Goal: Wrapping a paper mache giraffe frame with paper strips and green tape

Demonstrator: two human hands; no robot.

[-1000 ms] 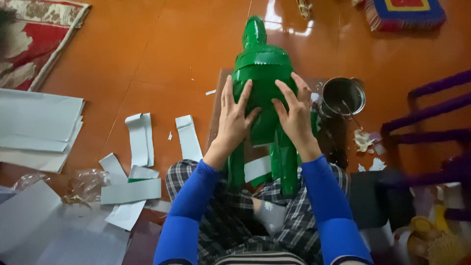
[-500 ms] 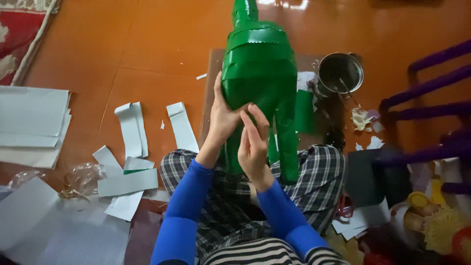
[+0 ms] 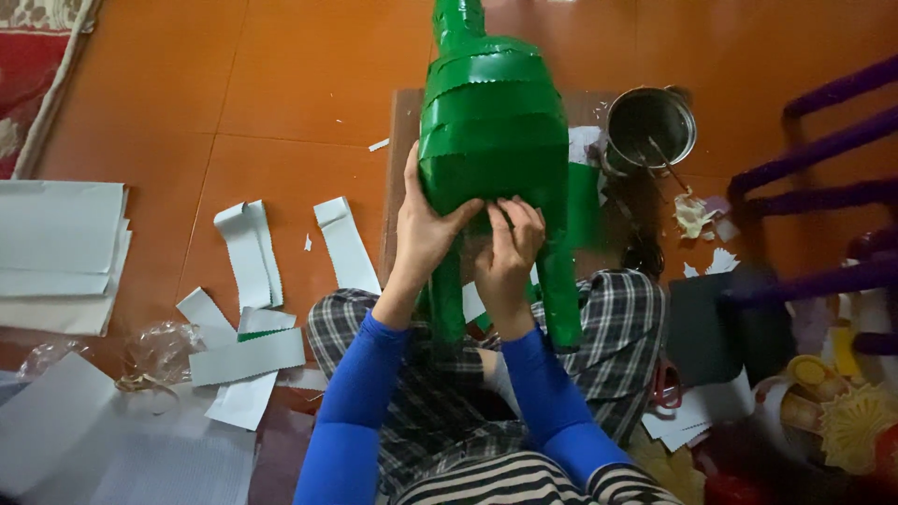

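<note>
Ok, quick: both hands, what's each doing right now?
Left hand: open, palm flat against the side of the green figure.
Right hand: fingers curled, pressing on the figure's lower edge; grip cannot be told.

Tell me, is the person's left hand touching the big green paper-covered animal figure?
Touching. The head view shows the left hand pressed flat on the side of the green paper-covered animal figure, thumb lying across its lower edge with no gap.
</note>
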